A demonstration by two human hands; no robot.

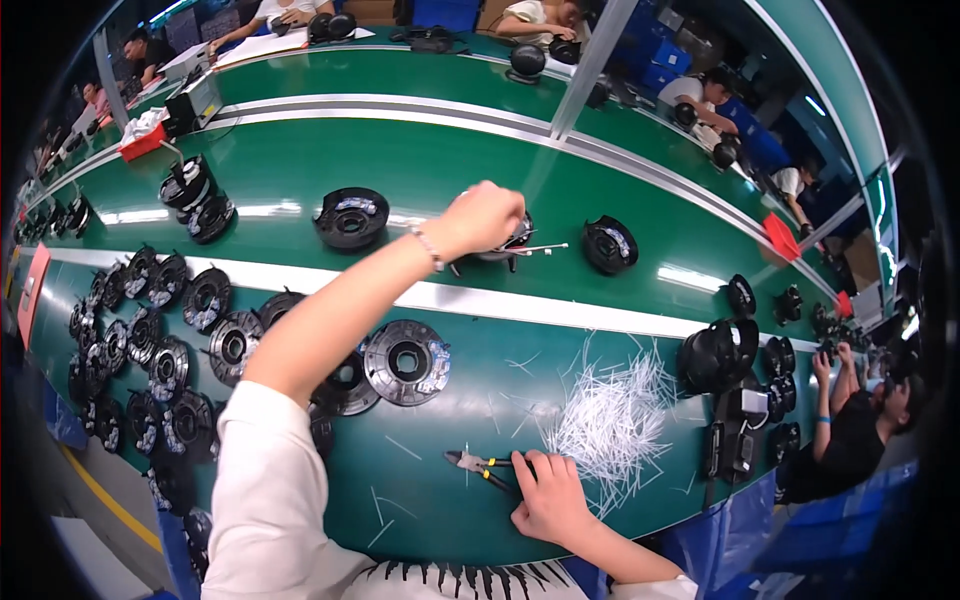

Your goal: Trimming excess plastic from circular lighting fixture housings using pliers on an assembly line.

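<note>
My left hand [484, 218] reaches across to the green conveyor belt, its fingers curled down over a round black housing [519, 238]. White wires stick out of this housing toward the right; my hand covers much of it. Close to the near edge of the bench, my right hand [552, 497] is closed around the handles of diagonal cutters [470, 461]. The cutters' handles are black and yellow, and their jaws point left. Beside my right hand lies a heap of thin white cut strips [615, 420].
Many round black parts with circuit boards [408, 362] crowd the bench on the left. More housings stand on the belt [610, 245], [351, 218]. Dark parts [718, 355] sit at the right. A white rail [440, 297] divides bench and belt. Several people work across and to the right.
</note>
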